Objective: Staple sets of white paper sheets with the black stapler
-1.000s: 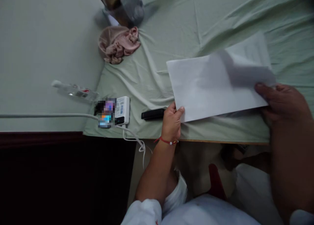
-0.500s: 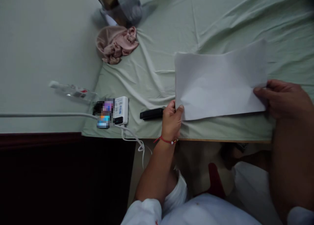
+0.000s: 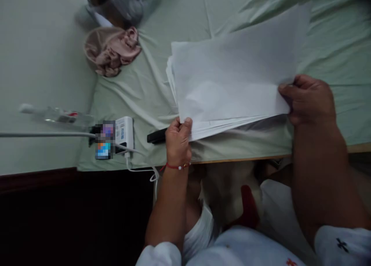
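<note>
Between my hands is a stack of white paper sheets (image 3: 232,76), tilted up above the green bedsheet. Its lower sheets fan out a little along the left and near edges. My left hand (image 3: 179,140), with a red string bracelet at the wrist, pinches the near left corner, thumb on top. On the right edge, my right hand (image 3: 310,98) grips the paper between thumb and fingers. A black oblong object (image 3: 156,136) lies just left of my left hand, partly hidden by it.
A white power bank (image 3: 125,132) with a white cable sits at the left, beside a phone (image 3: 103,150). Near the wall are a clear plastic bottle (image 3: 62,117) and a crumpled pink cloth (image 3: 116,51). The wooden bed edge (image 3: 240,158) runs in front of me.
The top sheet has risen and tilted at the right, and several sheets now show fanned beneath it. Both hands keep their hold. The whole view has shifted, so things appear further left.
</note>
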The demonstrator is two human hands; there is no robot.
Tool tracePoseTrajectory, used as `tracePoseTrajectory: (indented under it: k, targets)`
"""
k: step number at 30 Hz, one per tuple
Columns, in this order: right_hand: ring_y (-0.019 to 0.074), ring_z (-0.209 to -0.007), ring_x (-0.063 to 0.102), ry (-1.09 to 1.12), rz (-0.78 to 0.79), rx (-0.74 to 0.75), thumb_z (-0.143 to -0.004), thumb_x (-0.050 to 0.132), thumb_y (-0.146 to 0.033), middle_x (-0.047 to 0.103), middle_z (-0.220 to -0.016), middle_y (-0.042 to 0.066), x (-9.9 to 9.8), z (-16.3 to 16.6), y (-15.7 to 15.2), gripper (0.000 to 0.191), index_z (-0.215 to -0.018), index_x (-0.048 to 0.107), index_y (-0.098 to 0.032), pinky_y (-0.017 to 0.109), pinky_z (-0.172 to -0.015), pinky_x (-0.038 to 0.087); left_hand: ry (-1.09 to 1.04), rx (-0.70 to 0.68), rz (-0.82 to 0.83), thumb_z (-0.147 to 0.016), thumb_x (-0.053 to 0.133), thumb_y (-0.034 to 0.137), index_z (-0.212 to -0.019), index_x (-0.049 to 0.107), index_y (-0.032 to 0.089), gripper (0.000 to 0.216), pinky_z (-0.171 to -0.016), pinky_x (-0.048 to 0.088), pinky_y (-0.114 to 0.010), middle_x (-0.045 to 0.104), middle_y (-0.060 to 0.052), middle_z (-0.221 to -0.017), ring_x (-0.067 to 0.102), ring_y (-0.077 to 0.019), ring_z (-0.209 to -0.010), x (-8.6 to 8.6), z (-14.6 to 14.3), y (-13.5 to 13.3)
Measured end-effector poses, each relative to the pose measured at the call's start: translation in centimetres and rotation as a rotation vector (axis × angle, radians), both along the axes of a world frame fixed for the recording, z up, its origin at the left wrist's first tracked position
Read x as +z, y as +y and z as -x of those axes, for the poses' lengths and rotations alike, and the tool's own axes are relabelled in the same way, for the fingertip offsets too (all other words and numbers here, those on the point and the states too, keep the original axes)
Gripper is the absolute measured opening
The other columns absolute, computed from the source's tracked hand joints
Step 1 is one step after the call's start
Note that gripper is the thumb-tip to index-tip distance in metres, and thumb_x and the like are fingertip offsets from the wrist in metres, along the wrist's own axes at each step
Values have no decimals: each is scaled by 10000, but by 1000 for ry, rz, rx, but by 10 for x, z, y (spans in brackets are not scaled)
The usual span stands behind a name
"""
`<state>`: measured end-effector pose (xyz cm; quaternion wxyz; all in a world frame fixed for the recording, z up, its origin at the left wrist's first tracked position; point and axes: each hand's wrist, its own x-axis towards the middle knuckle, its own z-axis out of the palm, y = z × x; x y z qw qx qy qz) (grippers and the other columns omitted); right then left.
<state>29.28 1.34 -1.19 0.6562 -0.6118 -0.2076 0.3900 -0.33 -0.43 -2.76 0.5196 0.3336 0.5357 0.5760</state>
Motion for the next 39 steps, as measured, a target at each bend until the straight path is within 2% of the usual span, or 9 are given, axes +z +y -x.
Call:
tracePoseTrajectory:
  k: [5, 9, 16, 23, 25, 30, 33, 36, 39]
  targets:
    - [48, -501, 534, -26, -27, 6, -785, 616, 156, 649, -634, -59, 0, 1, 0, 356, -664, 693, -171, 206, -520, 416, 12, 17, -33, -730, 976, 602, -770, 695, 216, 479, -810, 617, -322, 751, 4, -794, 715, -154, -762, 5, -2, 0]
    - [47, -484, 500, -34, 8, -113, -788, 610, 176, 634, -603, -62, 1, -3, 1, 378, -662, 699, -169, 216, -501, 378, 11, -51, 0, -583, 1072, 471, -851, 736, 213, 501, -858, 626, -326, 801, -2, -869, 739, -164, -809, 7, -9, 0]
    - [56, -567, 561, -19, -46, -112, -776, 646, 145, 692, -686, -55, -6, -11, 0, 327, -697, 722, -163, 232, -596, 455, 54, -46, 18, -717, 980, 612, -812, 716, 212, 489, -741, 589, -303, 751, 3, -766, 708, -163, -751, 4, -13, 3]
    - [94, -642, 587, -62, -69, -108, -762, 692, 84, 722, -780, -25, -20, -25, -1, 268, -743, 741, -179, 277, -655, 484, 167, -49, -5, -702, 1029, 489, -661, 578, 202, 536, -596, 433, -212, 542, 75, -607, 482, -75, -590, -1, -10, 6]
    - [103, -669, 609, -48, -76, -83, -771, 714, 74, 719, -782, -21, -18, -26, -2, 254, -747, 739, -178, 295, -714, 521, 160, -39, -4, -726, 1003, 534, -669, 592, 207, 528, -603, 453, -222, 574, 64, -619, 508, -85, -596, -1, -11, 7]
    - [87, -645, 596, 0, -57, -79, -757, 693, 84, 724, -760, -33, -5, -23, -6, 268, -744, 745, -179, 253, -671, 512, 40, -115, 7, -766, 897, 718, -828, 722, 219, 533, -812, 621, -333, 768, -39, -808, 767, -226, -907, 2, -13, 10]
    - [68, -578, 569, 48, -33, -40, -755, 644, 105, 689, -683, -48, -1, -20, -7, 296, -689, 704, -177, 214, -587, 472, -43, -146, 18, -804, 815, 797, -913, 759, 218, 592, -967, 649, -427, 824, -119, -979, 774, -316, -1181, 3, -11, 13]
    - [69, -535, 560, 54, -29, 82, -750, 651, 85, 688, -667, -55, -2, -18, -10, 278, -694, 693, -184, 213, -551, 469, -60, -111, 4, -798, 871, 727, -1040, 792, 232, 557, -1066, 634, -475, 822, -144, -1231, 721, -339, -1331, 2, -8, 14]
    - [84, -601, 624, 40, -84, 186, -723, 728, 24, 741, -731, -47, -3, -17, -13, 232, -774, 758, -200, 227, -606, 529, 35, -58, 18, -738, 977, 585, -1047, 798, 230, 504, -1065, 637, -481, 826, -135, -1230, 745, -330, -1273, 2, -4, 15]
